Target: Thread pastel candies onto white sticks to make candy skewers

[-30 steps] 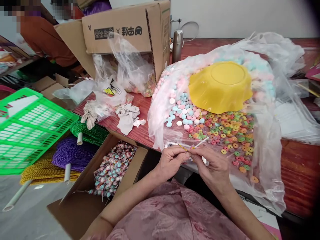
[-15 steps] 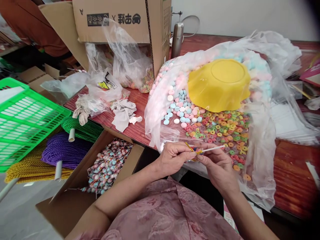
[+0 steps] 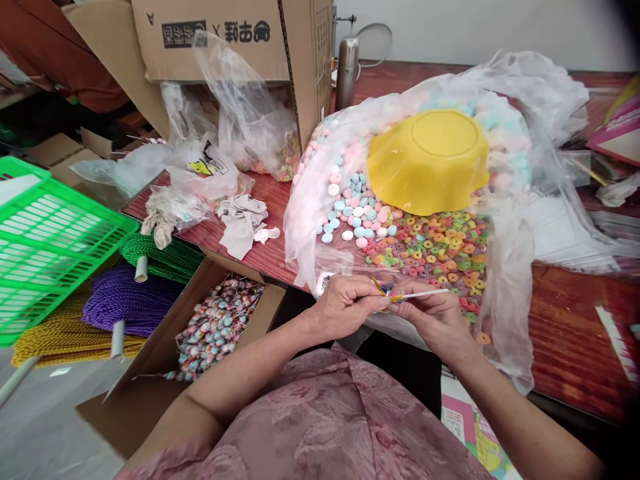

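Note:
My left hand (image 3: 343,307) and my right hand (image 3: 436,323) meet over the table's front edge, fingertips nearly touching. Between thumb and forefinger, the left pinches a thin yellow cord (image 3: 377,285), with a bit of blue-purple beside it. The right hand's fingers close on a thin white stick (image 3: 425,293) that points to the right. Where cord and stick join is partly hidden by the fingertips. Just beyond the hands lie small coloured rings (image 3: 450,250), and pink, blue and white tablet-shaped pieces (image 3: 357,213), on clear plastic sheeting (image 3: 513,293).
An upturned yellow bowl (image 3: 430,160) sits on the pieces. At left are a green basket (image 3: 55,227), purple cord bundles (image 3: 133,300) and an open carton (image 3: 265,320) of beaded strings. A large cardboard box (image 3: 230,60) and metal bottle (image 3: 347,73) stand behind.
The whole view has shifted slightly, so the table things appear a little further left and higher. Both hands keep their pinch; the yellow cord between the fingers has changed its bend slightly.

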{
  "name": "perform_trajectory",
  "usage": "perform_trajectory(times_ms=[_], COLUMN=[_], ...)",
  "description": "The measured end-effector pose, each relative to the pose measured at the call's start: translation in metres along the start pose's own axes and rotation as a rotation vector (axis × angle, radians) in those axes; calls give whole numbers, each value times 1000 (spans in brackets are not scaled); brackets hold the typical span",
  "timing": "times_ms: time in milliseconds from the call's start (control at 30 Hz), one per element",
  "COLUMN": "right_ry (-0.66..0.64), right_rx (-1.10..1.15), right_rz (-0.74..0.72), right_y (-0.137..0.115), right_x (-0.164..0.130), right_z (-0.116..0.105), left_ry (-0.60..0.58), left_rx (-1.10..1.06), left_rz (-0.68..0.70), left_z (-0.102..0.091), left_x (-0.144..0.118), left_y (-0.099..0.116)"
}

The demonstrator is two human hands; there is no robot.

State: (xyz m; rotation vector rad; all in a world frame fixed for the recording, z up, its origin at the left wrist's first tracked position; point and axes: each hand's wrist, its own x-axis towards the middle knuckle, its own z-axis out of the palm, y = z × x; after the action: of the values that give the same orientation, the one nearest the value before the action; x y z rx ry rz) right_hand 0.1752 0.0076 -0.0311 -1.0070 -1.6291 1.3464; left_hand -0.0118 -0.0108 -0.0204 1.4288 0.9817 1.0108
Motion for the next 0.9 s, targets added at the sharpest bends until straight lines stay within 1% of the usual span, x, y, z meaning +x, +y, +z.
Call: perform_trajectory(times_ms=[67,133,167,200,233,267,333,400,433,500,567,700,800,900], right_ry=[-104,-257,-341,-414,-469,-497,-475,-445,-447,-492,-535,-552,-572,-555], right_rx=[-27,-73,-109,-158,-221,-299,-496,-656,-702,-730,-720,-737,-754,-791], right_rz=[61,82,67,21,-60,-172,-444,-671,-749,-850,-900,-919,-899,-904], right_y=[-3,-6,-7,-10,-13,-17,-26,-35,-39,-44,-44,-38,-33,-35], right_x=[2,5,6,6,6,6,1,-5,-8,-14,-18,-19,-17,-14], right_z=[-5,-13,-17,-21,-24,-26,-28,-28,-28,-27,-26,-22,-20,-19], left_ry=[-29,-97,-141,-186,-228,-264,-334,-450,-524,-669,-774,-901,-978,-1016], left_rx=[4,-60,-118,-185,-253,-317,-425,-495,-510,-499,-468,-422,-378,-365], left_rz=[-30,-104,-159,-227,-304,-385,-525,-618,-646,-680,-700,-714,-706,-644], left_z=[0,1,0,0,-1,-2,-5,-8,-10,-12,-14,-13,-11,-16], left_x=[0,1,1,2,3,4,5,8,9,11,14,16,18,26], left_y=[0,0,0,1,2,3,6,9,10,11,11,11,13,12])
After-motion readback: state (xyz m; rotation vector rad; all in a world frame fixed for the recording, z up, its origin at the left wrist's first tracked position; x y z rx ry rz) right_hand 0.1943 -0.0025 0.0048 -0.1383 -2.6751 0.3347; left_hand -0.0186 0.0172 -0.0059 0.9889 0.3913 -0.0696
